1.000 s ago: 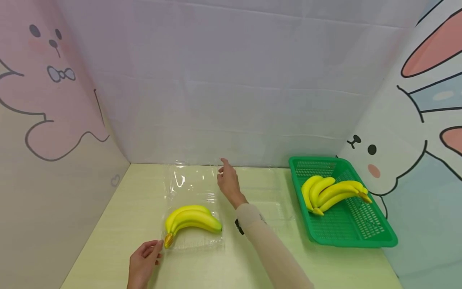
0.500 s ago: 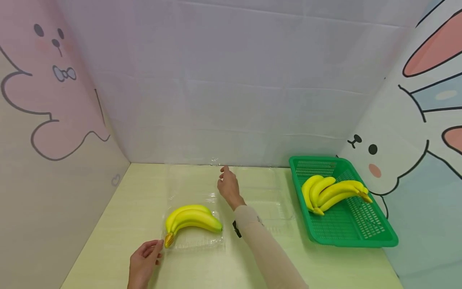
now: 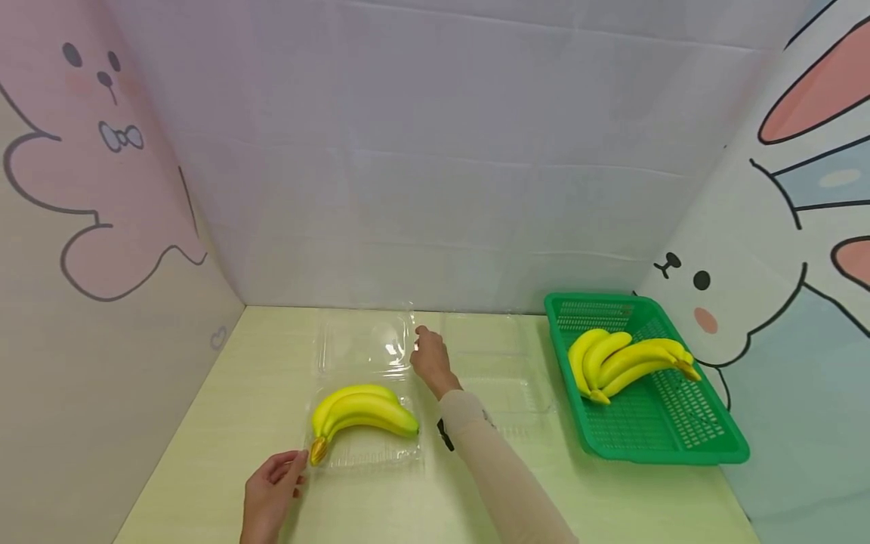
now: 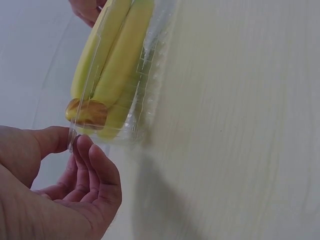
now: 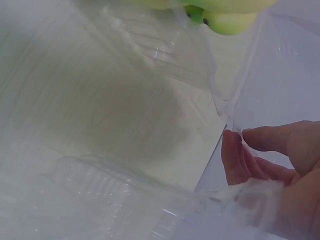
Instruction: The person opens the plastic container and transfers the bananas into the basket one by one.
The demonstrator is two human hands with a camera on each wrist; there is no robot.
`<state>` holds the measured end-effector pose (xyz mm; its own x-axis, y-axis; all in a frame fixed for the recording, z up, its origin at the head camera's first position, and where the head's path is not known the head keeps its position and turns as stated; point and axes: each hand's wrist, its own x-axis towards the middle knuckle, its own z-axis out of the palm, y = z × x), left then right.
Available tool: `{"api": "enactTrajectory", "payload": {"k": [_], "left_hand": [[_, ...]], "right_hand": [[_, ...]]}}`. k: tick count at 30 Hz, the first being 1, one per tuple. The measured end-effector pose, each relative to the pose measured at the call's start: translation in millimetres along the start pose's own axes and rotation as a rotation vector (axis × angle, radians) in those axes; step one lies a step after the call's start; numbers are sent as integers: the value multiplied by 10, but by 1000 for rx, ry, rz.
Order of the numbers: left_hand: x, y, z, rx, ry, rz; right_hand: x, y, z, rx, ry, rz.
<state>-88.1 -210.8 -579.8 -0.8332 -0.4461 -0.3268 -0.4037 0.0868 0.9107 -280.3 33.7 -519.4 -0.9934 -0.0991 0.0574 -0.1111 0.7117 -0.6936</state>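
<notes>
A bunch of yellow bananas [image 3: 367,414] with green tips lies in the base of a clear plastic clamshell box [image 3: 374,458]. At the box's near left corner, my left hand [image 3: 269,491] pinches the rim between thumb and fingertips, also plain in the left wrist view [image 4: 65,170]. The hinged clear lid [image 3: 363,344] rises behind the bananas. Its right edge is pinched between the thumb and fingers of my right hand [image 3: 431,359]. In the right wrist view, the thumb and index finger of that hand [image 5: 280,165] meet at the thin plastic edge.
Right of the box, partly behind my right forearm, a second clear clamshell box [image 3: 503,393] lies spread on the table. Farther right stands a green basket [image 3: 666,456] holding more bananas [image 3: 625,363]. A white wall [image 3: 435,189] closes off the table's back edge.
My right hand has come down and toward me a little, and the lid edge has come with it. The left hand and the bananas have stayed in place.
</notes>
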Motion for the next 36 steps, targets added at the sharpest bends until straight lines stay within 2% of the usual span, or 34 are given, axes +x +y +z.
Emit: {"api": "enactTrajectory", "payload": {"k": [5,21,36], "left_hand": [[7,-6,-1,-3,-4,5],[37,1,4,3,1,-21],[13,18,12,-30,11,-4]], "right_hand": [[-20,22,34,-2,-59,38],[-55,28,56,-31,-94,25],[-173,5,72,-95,-128,6]]}}
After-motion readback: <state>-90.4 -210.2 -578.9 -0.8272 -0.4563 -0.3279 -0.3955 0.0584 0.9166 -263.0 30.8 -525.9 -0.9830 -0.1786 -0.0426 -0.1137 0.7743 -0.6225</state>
